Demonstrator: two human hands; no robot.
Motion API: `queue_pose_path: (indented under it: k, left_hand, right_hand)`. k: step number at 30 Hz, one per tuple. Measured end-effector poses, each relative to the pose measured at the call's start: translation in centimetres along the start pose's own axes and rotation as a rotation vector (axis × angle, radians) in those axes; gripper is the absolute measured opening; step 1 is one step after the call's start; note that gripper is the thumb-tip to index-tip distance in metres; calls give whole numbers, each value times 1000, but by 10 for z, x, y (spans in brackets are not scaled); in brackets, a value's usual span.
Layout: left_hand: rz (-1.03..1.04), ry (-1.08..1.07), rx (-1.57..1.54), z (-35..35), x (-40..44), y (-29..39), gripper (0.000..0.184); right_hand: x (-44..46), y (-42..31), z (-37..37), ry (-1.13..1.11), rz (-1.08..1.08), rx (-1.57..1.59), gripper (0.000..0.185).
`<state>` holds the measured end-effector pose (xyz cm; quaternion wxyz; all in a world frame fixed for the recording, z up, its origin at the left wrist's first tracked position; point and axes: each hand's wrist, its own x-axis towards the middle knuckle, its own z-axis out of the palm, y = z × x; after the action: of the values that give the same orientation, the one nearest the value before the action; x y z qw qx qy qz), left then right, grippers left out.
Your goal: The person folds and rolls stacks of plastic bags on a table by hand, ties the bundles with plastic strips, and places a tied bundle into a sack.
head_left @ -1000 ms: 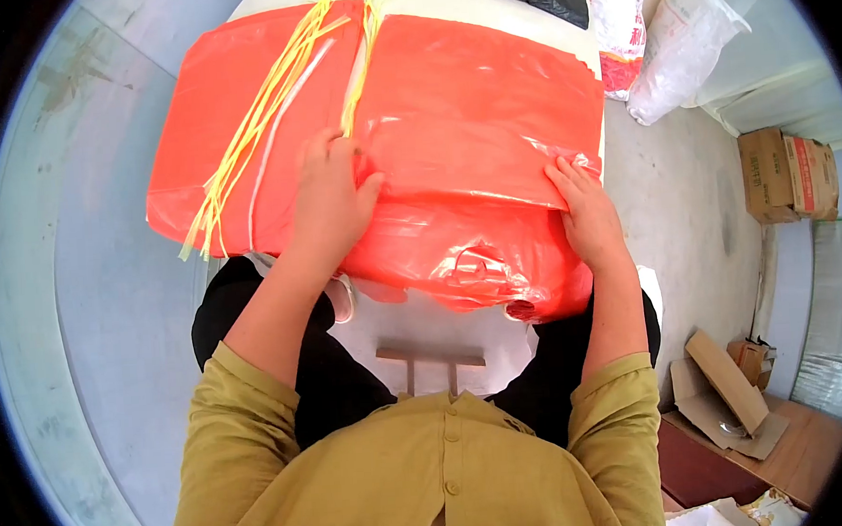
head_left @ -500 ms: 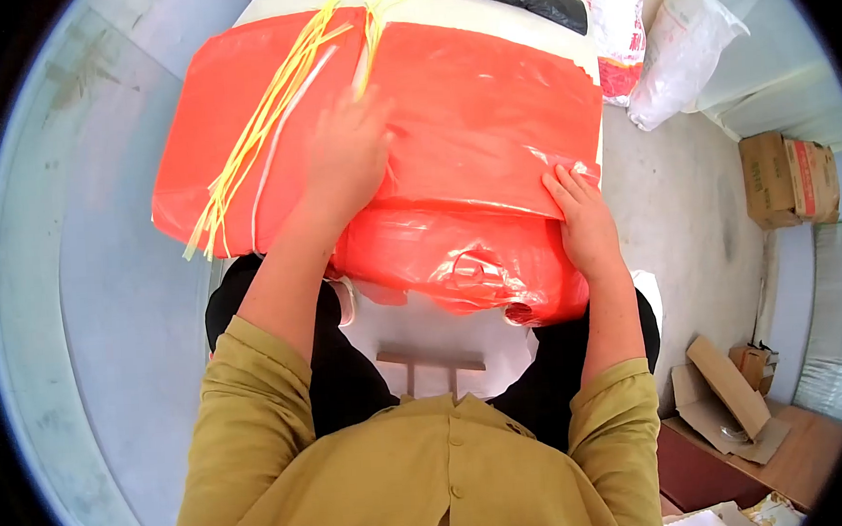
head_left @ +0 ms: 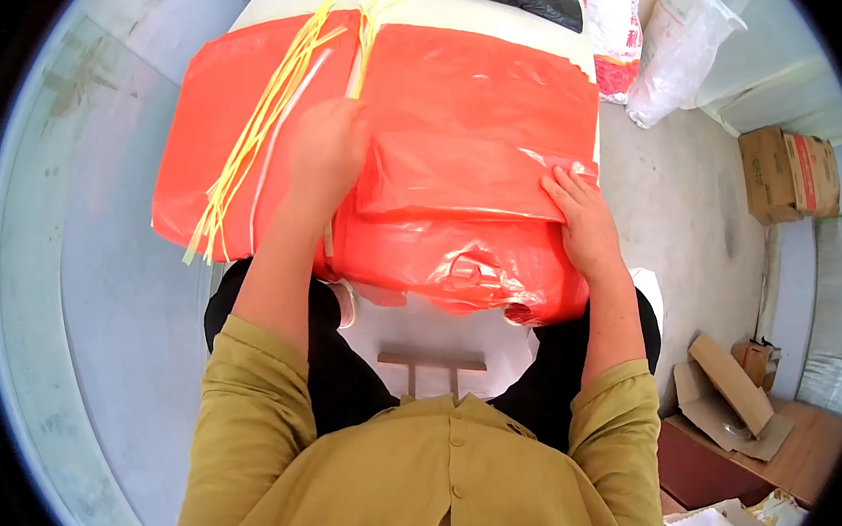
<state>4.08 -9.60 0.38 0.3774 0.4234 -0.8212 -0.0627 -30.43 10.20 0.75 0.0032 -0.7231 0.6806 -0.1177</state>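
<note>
Left hand (head_left: 328, 154): curling in a loose fist over the red plastic sheets (head_left: 475, 117), just below yellow strips (head_left: 364, 52); whether it is gripping anything, cannot tell.
Right hand (head_left: 585, 216): lying open, fingers slightly spread, resting on the sheets' right edge.
Pale tabletop (head_left: 403, 11): bearing the sheets, which are overhanging its near edge.
Printed sack (head_left: 617, 15), whitish bag (head_left: 681, 49): standing together; contents not showing.
Cardboard boxes (head_left: 767, 176): sitting on the grey floor (head_left: 685, 211).
</note>
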Motion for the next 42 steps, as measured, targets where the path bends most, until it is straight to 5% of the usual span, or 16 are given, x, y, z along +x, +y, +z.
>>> queue_pose_path:
  k: [2, 4, 7, 12, 16, 19, 20, 23, 25, 27, 31, 34, 37, 42]
  left_hand:
    - [6, -288, -193, -13, -6, 44, 42]
    - [342, -449, -114, -1, -22, 72, 62]
    - [407, -593, 57, 10, -42, 94, 69]
    - [387, -560, 184, 5, -34, 64, 54]
    - [152, -803, 165, -32, -15, 87, 43]
    - [-49, -708, -127, -46, -19, 96, 40]
    - [-243, -753, -350, -46, -21, 91, 39]
    - [-734, -801, -923, -28, -27, 67, 42]
    - [-921, -787, -1173, -12, -34, 54, 56]
    - [-932, -739, -1109, -17, -33, 60, 68]
    - [-903, -731, -1215, -18, -44, 53, 85]
    - [-967, -763, -1330, -27, -46, 62, 89]
    - [-927, -852, -1246, -25, -49, 59, 91]
    - [-515, -1004, -470, -58, -35, 77, 95]
  right_hand:
    - [1, -3, -4, -21, 16, -5, 62]
    - [1, -8, -12, -56, 34, -27, 62]
    - [-2, -19, -30, -131, 81, -11, 58]
    - [-19, -32, -63, -246, 221, 91, 45]
    - [-7, -29, -109, -398, 273, -50, 34]
    - [21, -25, -145, 102, 136, -260, 30]
    - [32, -29, -149, 381, 49, -295, 35]
    - [47, -41, -131, 640, 21, -93, 41]
    - [37, -43, -80, 390, 171, 313, 48]
    - [21, -47, -24, 53, 460, 754, 49]
    - [-2, -93, 18, -12, 642, 1337, 61]
    - [4, -114, 25, 53, 663, 1337, 70]
    - [15, -125, 10, 74, 698, 1326, 73]
    - [10, -105, 34, -66, 652, 1207, 69]
